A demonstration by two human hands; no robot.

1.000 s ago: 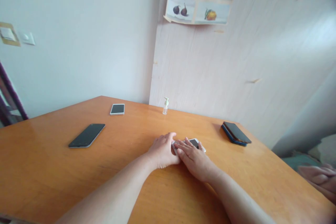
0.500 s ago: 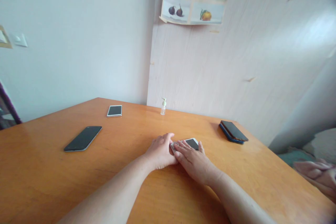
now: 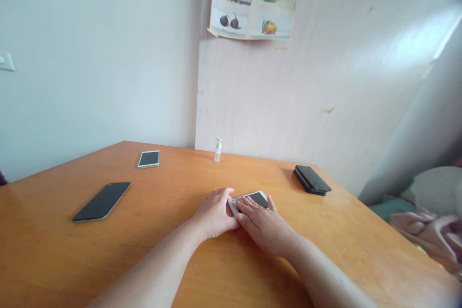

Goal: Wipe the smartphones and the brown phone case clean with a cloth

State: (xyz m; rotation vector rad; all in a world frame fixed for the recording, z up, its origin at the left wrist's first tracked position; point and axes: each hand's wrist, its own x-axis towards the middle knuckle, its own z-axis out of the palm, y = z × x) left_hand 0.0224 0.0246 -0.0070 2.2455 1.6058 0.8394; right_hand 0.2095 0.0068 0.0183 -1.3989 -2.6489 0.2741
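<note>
A white smartphone (image 3: pixel 260 198) with a dark screen lies on the wooden table in front of me, partly hidden by my hands. My left hand (image 3: pixel 215 214) holds its left end, with the thumb on the near side and the fingers curved round the far side. Flat across the phone's left and middle part rests my right hand (image 3: pixel 263 224), its fingers stretched out and the little finger spread away. The phone's right end, with a white border, shows beyond the fingers.
On the wooden table (image 3: pixel 173 192), a large dark phone (image 3: pixel 103 201) lies at left and a white-framed phone (image 3: pixel 148 159) behind it. A small pump bottle (image 3: pixel 217 150) stands near the wall. Stacked dark phones (image 3: pixel 312 179) lie at right. Crumpled cloth (image 3: pixel 426 231) is beyond the right edge.
My view has turned slightly, so most things sit a little further left in it. Both hands stay at the white smartphone, with little visible change in their hold.
</note>
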